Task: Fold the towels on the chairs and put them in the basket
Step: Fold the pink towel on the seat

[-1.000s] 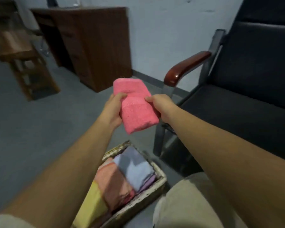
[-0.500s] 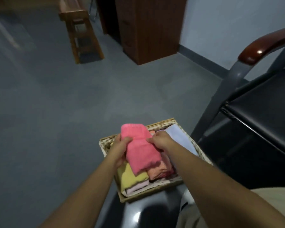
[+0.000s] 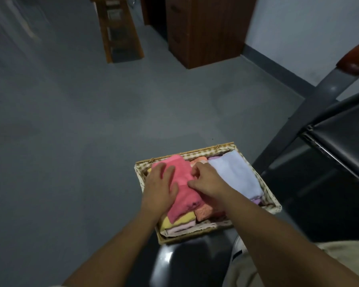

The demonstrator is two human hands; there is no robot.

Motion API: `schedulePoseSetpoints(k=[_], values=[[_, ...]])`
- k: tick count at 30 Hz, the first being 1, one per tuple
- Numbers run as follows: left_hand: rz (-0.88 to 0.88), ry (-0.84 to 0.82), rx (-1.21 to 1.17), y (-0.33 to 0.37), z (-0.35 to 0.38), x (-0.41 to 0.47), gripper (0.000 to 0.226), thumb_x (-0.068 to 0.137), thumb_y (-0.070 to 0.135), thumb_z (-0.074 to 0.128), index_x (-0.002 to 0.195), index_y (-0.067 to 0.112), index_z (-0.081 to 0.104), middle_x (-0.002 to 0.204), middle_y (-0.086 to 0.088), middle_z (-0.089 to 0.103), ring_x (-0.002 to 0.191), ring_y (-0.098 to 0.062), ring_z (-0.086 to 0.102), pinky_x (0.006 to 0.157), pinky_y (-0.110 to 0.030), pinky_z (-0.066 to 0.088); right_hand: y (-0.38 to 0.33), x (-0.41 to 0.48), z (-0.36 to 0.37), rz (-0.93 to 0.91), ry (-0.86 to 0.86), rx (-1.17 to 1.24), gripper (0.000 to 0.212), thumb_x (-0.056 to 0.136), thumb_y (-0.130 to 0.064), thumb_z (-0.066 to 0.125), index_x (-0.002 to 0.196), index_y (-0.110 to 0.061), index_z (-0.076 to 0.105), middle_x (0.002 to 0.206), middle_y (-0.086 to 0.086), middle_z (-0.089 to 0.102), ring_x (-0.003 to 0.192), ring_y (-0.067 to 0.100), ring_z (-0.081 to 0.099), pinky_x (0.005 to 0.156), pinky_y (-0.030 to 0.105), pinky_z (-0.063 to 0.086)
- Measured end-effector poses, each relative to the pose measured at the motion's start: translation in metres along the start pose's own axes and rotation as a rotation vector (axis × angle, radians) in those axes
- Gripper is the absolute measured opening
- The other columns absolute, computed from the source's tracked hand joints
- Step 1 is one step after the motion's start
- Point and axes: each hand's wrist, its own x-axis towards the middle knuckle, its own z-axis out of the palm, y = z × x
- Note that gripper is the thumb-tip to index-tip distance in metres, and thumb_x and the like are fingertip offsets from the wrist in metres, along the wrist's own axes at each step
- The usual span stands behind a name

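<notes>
A head-worn camera is looking down at a person's two bare forearms reaching into a woven basket [image 3: 180, 238] that is sitting on a grey floor [image 3: 91, 131]. A folded pink towel [image 3: 183, 191] is now lying inside the basket, on top of a yellow towel [image 3: 165, 222] and an orange towel [image 3: 205, 211]. Half a second ago both hands were holding it in the air just above the basket, and a second ago it was up at chair height.

The left hand [image 3: 160, 188] is resting flat on the pink towel's left side with its fingers [image 3: 170, 172] spread and straight, pressing the cloth down. The right hand [image 3: 206, 181] is sitting at the towel's right edge with its fingers curled into the fold and its thumb lying on top, apparently pinching or tucking that edge.

A folded pale blue towel [image 3: 234, 175] is filling the basket's right side. A black chair [image 3: 344, 141] with a reddish armrest [image 3: 356, 59] is standing to the right. A wooden cabinet [image 3: 205, 27] and a wooden stool [image 3: 118, 27] are standing further back.

This towel looks as good as delivered. The hands are probably only settling it before letting go. Whether more towels are waiting on the chairs cannot be told from here.
</notes>
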Motion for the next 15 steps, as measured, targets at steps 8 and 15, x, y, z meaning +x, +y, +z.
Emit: schedulePoseSetpoints(k=[8, 15], values=[[0.226, -0.459, 0.216, -0.003, 0.020, 0.032, 0.090, 0.079, 0.078, 0.018, 0.156, 0.032, 0.028, 0.155, -0.009, 0.038, 0.141, -0.027, 0.036, 0.112, -0.040, 0.031, 0.035, 0.011, -0.014, 0.048, 0.022, -0.237, 0.013, 0.083, -0.028, 0.068, 0.086, -0.020, 0.058, 0.089, 0.001, 0.058, 0.092, 0.024, 0.059, 0.076, 0.031, 0.043], [-0.196, 0.017, -0.054, -0.017, 0.000, 0.136, 0.050, 0.090, 0.046, 0.043, 0.116, 0.009, 0.065, 0.113, -0.018, 0.063, 0.112, -0.037, 0.057, 0.098, -0.044, 0.043, 0.046, 0.080, -0.064, 0.192, 0.434, -0.189, 0.032, 0.094, -0.023, 0.051, 0.117, -0.004, 0.063, 0.118, 0.019, 0.058, 0.112, 0.036, 0.052, 0.098, 0.037, 0.040]])
